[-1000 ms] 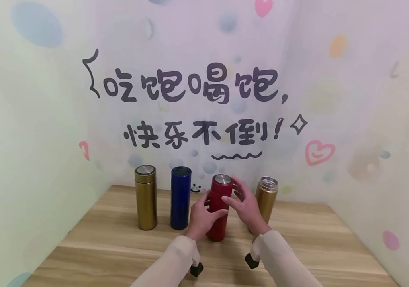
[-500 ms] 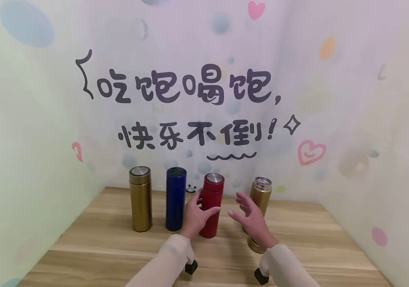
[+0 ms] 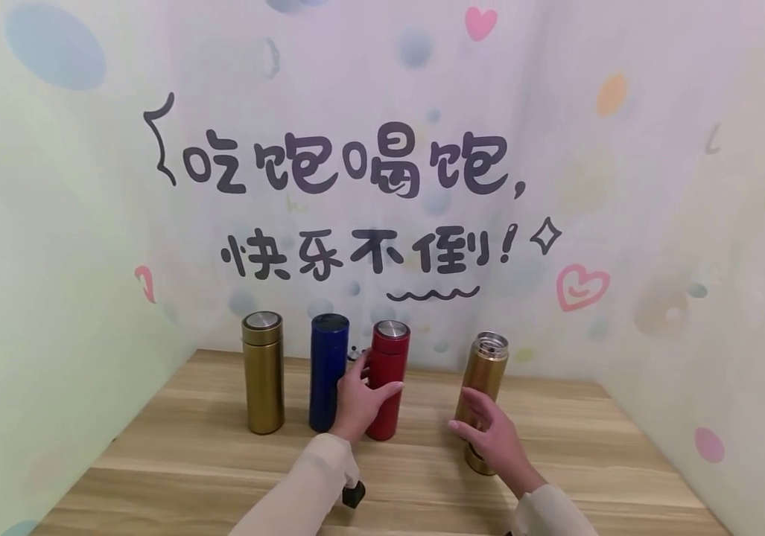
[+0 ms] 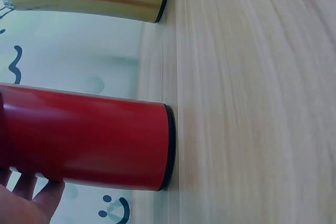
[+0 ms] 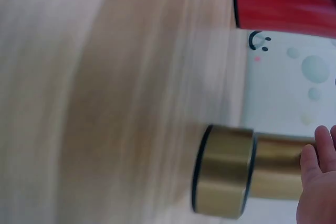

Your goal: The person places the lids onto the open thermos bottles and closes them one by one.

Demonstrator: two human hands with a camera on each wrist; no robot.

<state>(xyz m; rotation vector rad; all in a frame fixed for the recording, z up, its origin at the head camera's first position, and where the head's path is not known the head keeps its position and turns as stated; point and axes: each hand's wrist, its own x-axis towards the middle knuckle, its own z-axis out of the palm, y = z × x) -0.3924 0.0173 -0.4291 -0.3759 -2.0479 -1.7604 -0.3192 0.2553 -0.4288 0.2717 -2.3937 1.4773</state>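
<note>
My left hand (image 3: 358,402) holds a red thermos bottle (image 3: 392,372), thumb across its front and fingers behind. The bottle stands upright on the table with its silver-topped lid on, close to the right of a blue thermos bottle (image 3: 328,372). My right hand (image 3: 496,443) is in front of a gold thermos bottle (image 3: 489,368) whose steel mouth is uncovered, fingers slightly bent. Whether it touches that bottle, I cannot tell. A loose gold lid (image 5: 226,171) rests on the table just in front of it, partly hidden by the right hand in the head view.
Another gold thermos bottle (image 3: 263,380), lidded, stands at the left end of the row. The wooden table (image 3: 174,476) meets a printed backdrop (image 3: 664,223) with black lettering close behind the bottles.
My right hand has come off the red bottle and moved right to the open gold one. The left hand has shifted the red bottle left toward the blue one. The gold lid has come into sight.
</note>
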